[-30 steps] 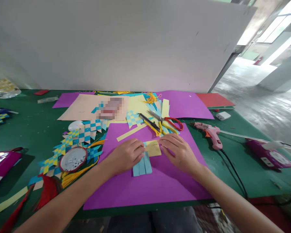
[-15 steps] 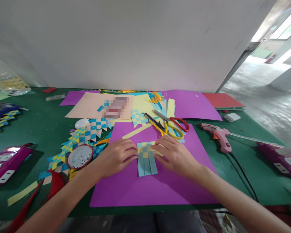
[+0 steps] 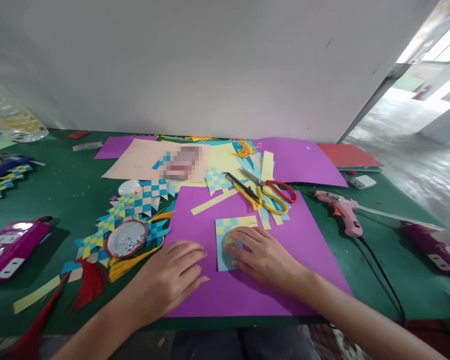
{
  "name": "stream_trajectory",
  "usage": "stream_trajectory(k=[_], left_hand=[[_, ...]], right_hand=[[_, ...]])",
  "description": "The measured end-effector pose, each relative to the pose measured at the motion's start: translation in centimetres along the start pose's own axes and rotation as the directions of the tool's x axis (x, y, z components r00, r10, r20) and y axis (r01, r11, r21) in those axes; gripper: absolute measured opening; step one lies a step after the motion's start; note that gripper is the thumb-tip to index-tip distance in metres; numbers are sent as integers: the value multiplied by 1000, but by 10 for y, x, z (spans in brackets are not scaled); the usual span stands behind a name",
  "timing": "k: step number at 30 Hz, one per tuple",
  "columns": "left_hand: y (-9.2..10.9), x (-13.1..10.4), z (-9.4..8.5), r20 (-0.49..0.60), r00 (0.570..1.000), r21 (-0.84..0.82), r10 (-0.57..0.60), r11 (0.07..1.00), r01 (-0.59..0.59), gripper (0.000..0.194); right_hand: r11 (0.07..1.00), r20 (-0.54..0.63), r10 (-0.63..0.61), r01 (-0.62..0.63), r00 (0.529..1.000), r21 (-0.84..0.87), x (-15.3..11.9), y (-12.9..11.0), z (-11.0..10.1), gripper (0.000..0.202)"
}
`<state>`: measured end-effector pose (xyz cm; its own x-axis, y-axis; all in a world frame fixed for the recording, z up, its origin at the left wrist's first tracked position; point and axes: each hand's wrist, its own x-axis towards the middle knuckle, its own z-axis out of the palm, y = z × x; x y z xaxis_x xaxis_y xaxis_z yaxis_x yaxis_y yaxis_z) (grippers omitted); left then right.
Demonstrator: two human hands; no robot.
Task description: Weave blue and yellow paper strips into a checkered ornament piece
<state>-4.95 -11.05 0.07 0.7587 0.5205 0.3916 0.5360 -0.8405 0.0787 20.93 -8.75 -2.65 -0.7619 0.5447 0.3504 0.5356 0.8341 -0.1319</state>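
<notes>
A small weave of light blue and yellow paper strips (image 3: pixel 225 227) lies on a purple sheet (image 3: pixel 206 300), checkered at its top, with plain blue strips below. My right hand (image 3: pixel 264 255) rests over its lower right part, fingers stretched out and slightly apart, hiding some of the strips. To the left, my left hand (image 3: pixel 176 275) is off the weave, above the purple sheet, its fingers loosely extended with nothing in them. A loose yellow strip (image 3: pixel 213 201), a utility knife (image 3: pixel 243 189) and scissors (image 3: pixel 268 189) with red and yellow handles lie beyond my hands.
Left are woven checkered paper pieces (image 3: pixel 116 212), a round dish of small beads (image 3: pixel 126 239), yellow and red tassels (image 3: pixel 90 286) and a purple power strip (image 3: pixel 17 250). A pink glue gun (image 3: pixel 341 212) with a cord lies right. A white wall (image 3: pixel 195 70) stands behind.
My left hand has left the weave's left edge and moved down and left. My right hand has slid down from the top strips onto the blue lower part.
</notes>
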Motion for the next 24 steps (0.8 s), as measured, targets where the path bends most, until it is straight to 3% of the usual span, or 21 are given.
stream_trajectory(k=[3, 5, 8, 11, 16, 24], left_hand=[[-3, 8, 1, -64, 995, 48, -78, 996, 81, 19], [-6, 16, 6, -42, 993, 72, -115, 990, 117, 22], [-10, 27, 22, 50, 994, 84, -94, 992, 90, 39], [-13, 30, 34, 37, 997, 63, -66, 996, 64, 40], [-14, 22, 32, -34, 990, 64, -137, 988, 139, 36], [-12, 22, 36, -11, 996, 88, -89, 992, 90, 35]], right_hand=[[1000, -7, -5, 6, 1000, 6, -1, -1, 0, 24], [1000, -1, 0, 0, 1000, 5, 0, -1, 0, 24], [1000, -1, 9, -9, 1000, 4, 0, -1, 0, 23], [1000, -10, 15, -15, 1000, 8, -1, -1, 0, 23], [1000, -26, 11, -11, 1000, 11, -3, -1, 1, 24], [1000, -67, -1, 1, 998, 8, -1, 0, -3, 25]])
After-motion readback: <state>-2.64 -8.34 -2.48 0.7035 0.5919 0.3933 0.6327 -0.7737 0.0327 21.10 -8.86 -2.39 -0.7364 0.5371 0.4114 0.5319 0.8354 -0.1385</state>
